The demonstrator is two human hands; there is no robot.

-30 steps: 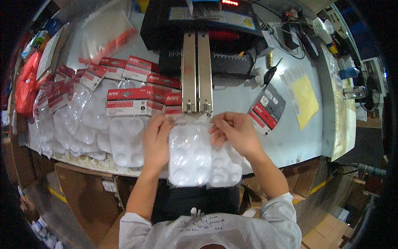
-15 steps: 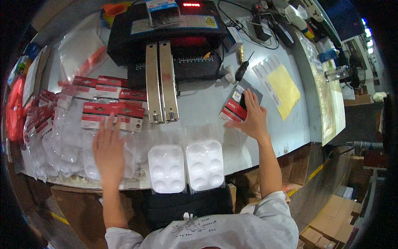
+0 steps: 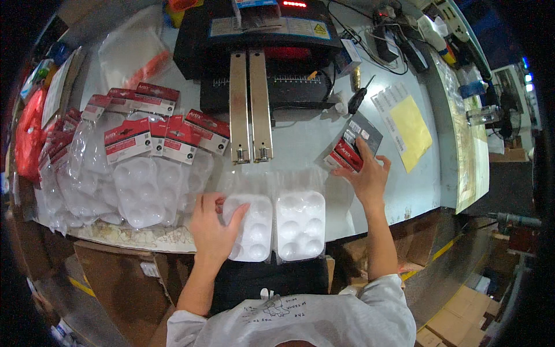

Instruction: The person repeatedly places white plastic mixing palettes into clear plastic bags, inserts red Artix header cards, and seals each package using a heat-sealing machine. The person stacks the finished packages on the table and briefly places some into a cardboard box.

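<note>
Two white plastic paint palettes with round wells, each in a clear bag, lie side by side at the table's front edge: a left palette point(image 3: 258, 231) and a right palette point(image 3: 301, 225). My left hand point(image 3: 215, 228) is at the left palette's side edge, its thumb reaching over the wells and apart from the curled fingers. On a stack of red, white and black header cards point(image 3: 364, 130), my right hand point(image 3: 370, 176) holds the top card, index finger across it and thumb at its near corner. The card's underside is hidden.
Bagged palettes with red header cards point(image 3: 136, 191) pile up at the left. A black machine point(image 3: 260, 34) with two metal bars point(image 3: 251, 110) stands at the back. Right of the cards are a screwdriver point(image 3: 359, 97), a yellow paper point(image 3: 411, 130) and a label sheet point(image 3: 384, 107).
My left hand has moved right, from the bagged pile to the left palette. My right fingers have drawn in on the top header card, which has shifted slightly. The whole view has moved too.
</note>
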